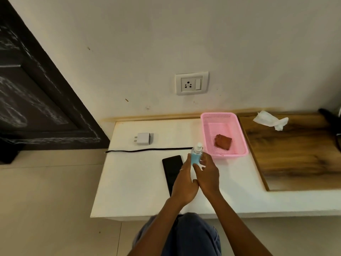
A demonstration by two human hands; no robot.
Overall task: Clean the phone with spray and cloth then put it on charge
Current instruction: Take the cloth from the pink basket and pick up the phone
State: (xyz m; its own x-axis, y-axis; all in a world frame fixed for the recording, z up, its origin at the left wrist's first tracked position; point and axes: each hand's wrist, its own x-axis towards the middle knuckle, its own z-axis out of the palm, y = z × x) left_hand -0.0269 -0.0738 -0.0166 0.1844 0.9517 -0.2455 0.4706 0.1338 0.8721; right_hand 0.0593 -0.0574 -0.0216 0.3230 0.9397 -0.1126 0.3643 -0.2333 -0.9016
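Note:
A small spray bottle point(195, 157) with blue liquid and a white nozzle is held upright above the white table point(140, 191). My left hand point(184, 183) holds its left side with the fingers reaching up along it. My right hand point(209, 175) grips its right side, with the thumb across the lower front. A black phone point(171, 169) lies flat on the table just left of my hands, partly hidden by my left hand. A reddish-brown cloth point(223, 142) sits in the pink basket point(208, 137). The white charger plug point(144, 138) and black cable point(147, 150) lie further back.
A wall socket with a switch point(191, 83) is above the table. A crumpled white tissue point(269, 120) lies on the wooden surface point(295, 154) to the right. A dark door point(36, 98) stands at the left. The table's front edge is near my knees.

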